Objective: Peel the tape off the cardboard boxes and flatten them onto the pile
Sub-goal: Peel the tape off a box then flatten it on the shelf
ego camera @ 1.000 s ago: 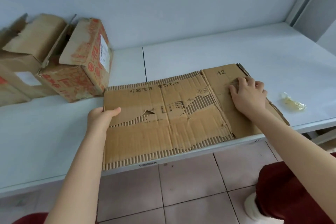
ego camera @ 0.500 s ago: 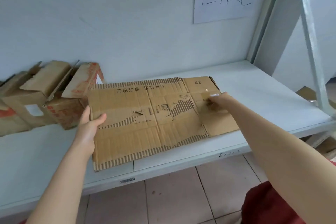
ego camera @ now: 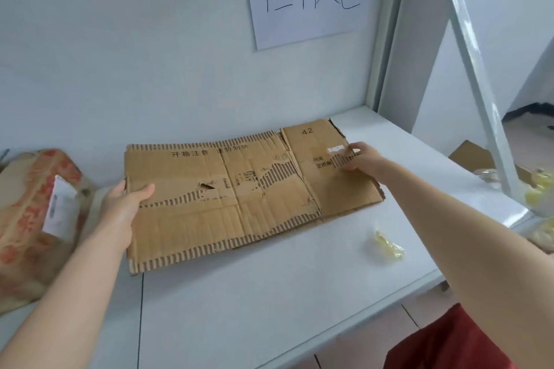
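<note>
Flattened torn cardboard point(ego camera: 227, 204) (surface peeled), flat on shelf point(ego camera: 269, 293)

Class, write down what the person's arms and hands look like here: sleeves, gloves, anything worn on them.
Both forearms are bare to the frame's edge, with no sleeves showing. The left hand and right hand wear no gloves, and no watch or bracelet shows at either wrist. Rings are too small to judge.

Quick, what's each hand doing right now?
Left hand: grips the left edge of the flattened cardboard.
Right hand: pinches the right panel of the flattened cardboard.
</note>
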